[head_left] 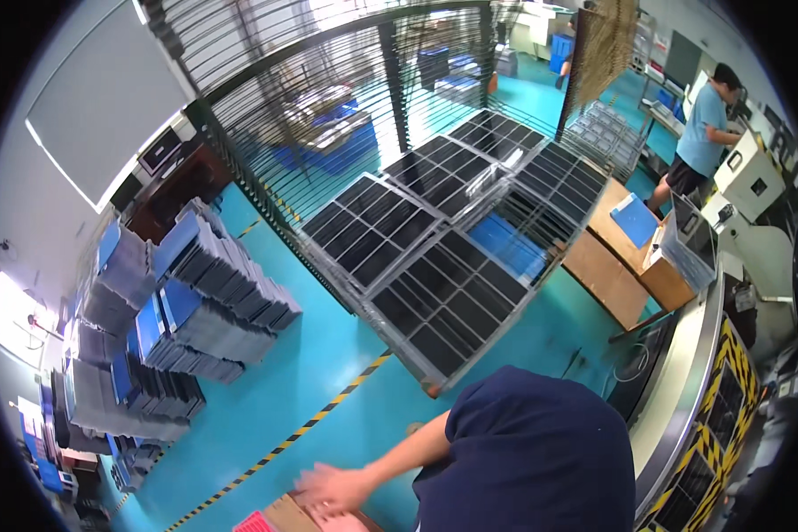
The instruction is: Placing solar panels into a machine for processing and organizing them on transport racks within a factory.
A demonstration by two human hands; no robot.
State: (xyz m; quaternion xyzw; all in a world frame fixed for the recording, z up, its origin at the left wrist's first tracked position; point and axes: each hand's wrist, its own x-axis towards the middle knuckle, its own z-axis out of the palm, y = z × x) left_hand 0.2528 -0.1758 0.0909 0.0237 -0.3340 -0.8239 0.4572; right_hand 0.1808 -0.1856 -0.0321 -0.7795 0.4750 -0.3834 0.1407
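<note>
My right arm, in a short navy sleeve (532,443), reaches leftward across the lower part of the view. At its end my right hand (335,488) is stretched out, somewhat blurred, with its fingers apart and nothing visible in them. It hovers over or touches a brown cardboard-like piece (285,512) at the lower edge; which of the two I cannot tell. Beside that lies a bright pink-red item (254,523), cut off by the frame. Below the hand is a pinkish surface I cannot make out. My left hand does not show clearly.
Ahead stands a wire-mesh cart (363,288) holding black divided trays (448,301) and a blue sheet (508,244). Stacked grey and blue trays (199,257) fill the left. A yellow-black floor stripe (284,448) runs diagonally. A wooden bench (607,279) and a person (702,129) are at right.
</note>
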